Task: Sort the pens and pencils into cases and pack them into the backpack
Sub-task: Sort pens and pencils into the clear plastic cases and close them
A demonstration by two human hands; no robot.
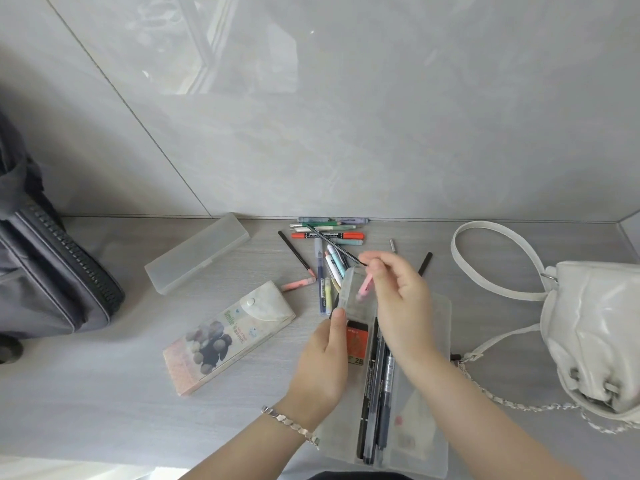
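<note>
An open translucent plastic case (433, 341) lies in front of me, with several dark pens (375, 393) and an orange 2B lead box (356, 342) in it. My left hand (325, 365) holds the case's left side, thumb on its edge. My right hand (401, 299) pinches a thin black pencil (332, 242) above the case; a pink pen (365, 285) lies under the fingers. More pens and markers (329, 233) are scattered by the wall. The grey backpack (45, 265) stands at the far left.
A shut frosted case (197, 252) and a printed snap-flap case (228, 336) lie left of the pile. A white handbag (595, 334) with strap and chain sits on the right. The tiled wall rises just behind the pens.
</note>
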